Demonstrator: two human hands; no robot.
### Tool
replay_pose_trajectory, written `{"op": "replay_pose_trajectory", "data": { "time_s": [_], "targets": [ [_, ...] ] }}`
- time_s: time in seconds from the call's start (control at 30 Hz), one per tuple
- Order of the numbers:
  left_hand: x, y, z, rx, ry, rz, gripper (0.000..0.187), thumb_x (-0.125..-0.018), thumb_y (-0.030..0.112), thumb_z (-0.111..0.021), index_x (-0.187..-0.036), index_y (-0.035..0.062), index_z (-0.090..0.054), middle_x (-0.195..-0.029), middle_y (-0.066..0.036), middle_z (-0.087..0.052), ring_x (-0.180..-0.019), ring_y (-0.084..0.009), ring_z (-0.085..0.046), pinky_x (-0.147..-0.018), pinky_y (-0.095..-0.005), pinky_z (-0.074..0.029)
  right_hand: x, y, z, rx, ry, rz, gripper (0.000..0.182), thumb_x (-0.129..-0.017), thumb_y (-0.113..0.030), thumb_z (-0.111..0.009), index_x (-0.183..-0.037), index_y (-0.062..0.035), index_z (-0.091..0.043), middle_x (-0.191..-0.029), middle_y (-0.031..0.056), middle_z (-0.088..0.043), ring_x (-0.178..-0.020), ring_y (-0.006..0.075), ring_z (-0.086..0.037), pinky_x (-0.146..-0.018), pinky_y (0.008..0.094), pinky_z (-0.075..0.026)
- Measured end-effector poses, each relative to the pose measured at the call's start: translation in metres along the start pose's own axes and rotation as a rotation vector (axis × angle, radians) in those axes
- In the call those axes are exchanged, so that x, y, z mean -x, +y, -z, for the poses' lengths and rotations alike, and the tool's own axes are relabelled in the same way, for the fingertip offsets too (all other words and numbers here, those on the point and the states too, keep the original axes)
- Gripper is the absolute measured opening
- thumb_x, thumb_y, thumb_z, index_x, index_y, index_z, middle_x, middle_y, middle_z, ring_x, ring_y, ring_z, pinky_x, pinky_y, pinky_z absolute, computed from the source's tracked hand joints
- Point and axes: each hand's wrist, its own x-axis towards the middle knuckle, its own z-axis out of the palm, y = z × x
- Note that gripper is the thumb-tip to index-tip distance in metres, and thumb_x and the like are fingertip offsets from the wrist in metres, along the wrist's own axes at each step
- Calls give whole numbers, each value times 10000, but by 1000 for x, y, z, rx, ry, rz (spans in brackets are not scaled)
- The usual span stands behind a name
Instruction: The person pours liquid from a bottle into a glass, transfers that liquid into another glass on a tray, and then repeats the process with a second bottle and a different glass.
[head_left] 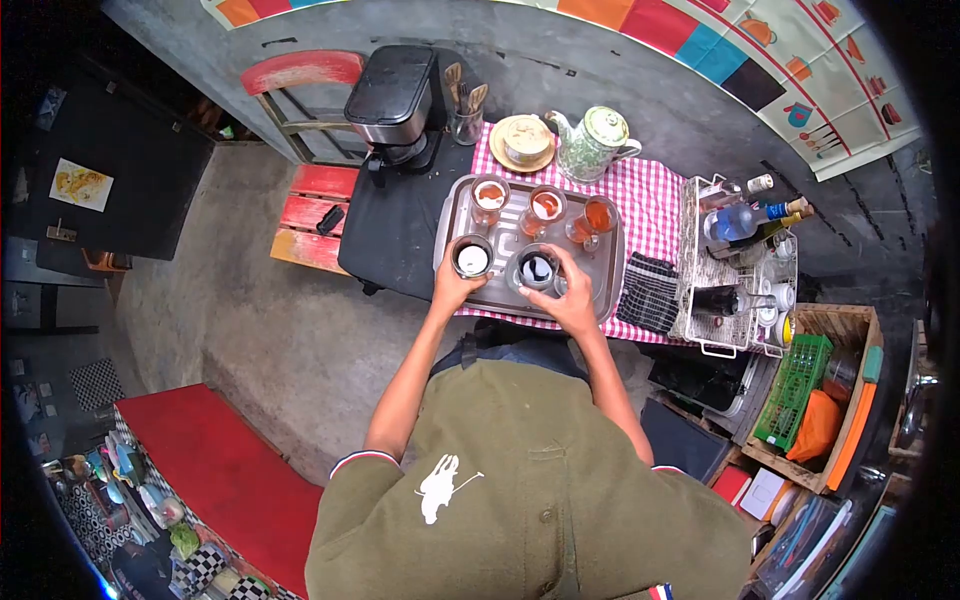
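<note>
My left hand (455, 288) is wrapped round a glass of dark drink (472, 256) at the near left of a brown-rimmed tray (617, 235). On the tray's near right, my right hand (572, 296) has its fingers closed round a second glass of dark drink (535, 268). Whether these glasses touch the tray cannot be made out from above. Behind them on the tray stand three glasses with reddish drink: a left glass (489, 198), a middle glass (544, 208) and a right glass (598, 217).
A green patterned teapot (592, 145) and a cup on a yellowish saucer (525, 143) stand behind the tray. Left of them is a coffee maker (395, 95). A dark checked cloth (650, 290) and a wire rack (690, 265) with bottles flank the right side.
</note>
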Motion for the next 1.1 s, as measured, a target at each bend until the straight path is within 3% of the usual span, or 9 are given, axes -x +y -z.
{"op": "replay_pose_trajectory", "data": {
  "time_s": [0.6,0.73,0.83,1.03,1.1],
  "targets": [
    [20,124,-9,-54,-51,-164,718,-626,101,-879,-1261,37,-550,-1186,-94,-639,-1134,-212,-625,-990,-338,-484,-14,-62,8,-204,32,69,757,-698,-242,-907,-1298,-5,-510,-1148,173,-684,-1100,269,-674,-966,388,-516],
    [28,131,-18,13,-49,-139,800,-621,110,-879,-1329,30,-516,-1240,-107,-611,-1203,-226,-587,-1035,-350,-455,-14,-71,12,-107,41,94,767,-690,-248,-912,-1282,-13,-484,-1138,174,-682,-1094,277,-675,-966,393,-517],
    [33,130,-24,-26,-25,-135,833,-623,119,-880,-1357,24,-497,-1270,-124,-602,-1220,-258,-583,-1050,-374,-452,-12,-73,15,-107,16,59,739,-686,-148,-896,-1279,-16,-476,-1164,155,-657,-1134,239,-636,-1014,371,-483],
    [36,129,-26,-49,-24,-192,865,-586,129,-890,-1354,38,-504,-1267,-139,-604,-1214,-299,-590,-1041,-407,-462,-10,-79,16,-73,19,54,725,-672,-157,-900,-1251,-24,-484,-1129,144,-663,-1081,233,-652,-972,369,-502],
    [37,131,-27,-41,-31,-162,863,-581,119,-888,-1351,36,-506,-1266,-144,-603,-1215,-310,-589,-1042,-410,-460,-9,-79,16,-42,43,58,722,-670,-215,-907,-1235,-22,-501,-1119,152,-665,-1059,265,-665,-946,387,-511]
  ]
}}
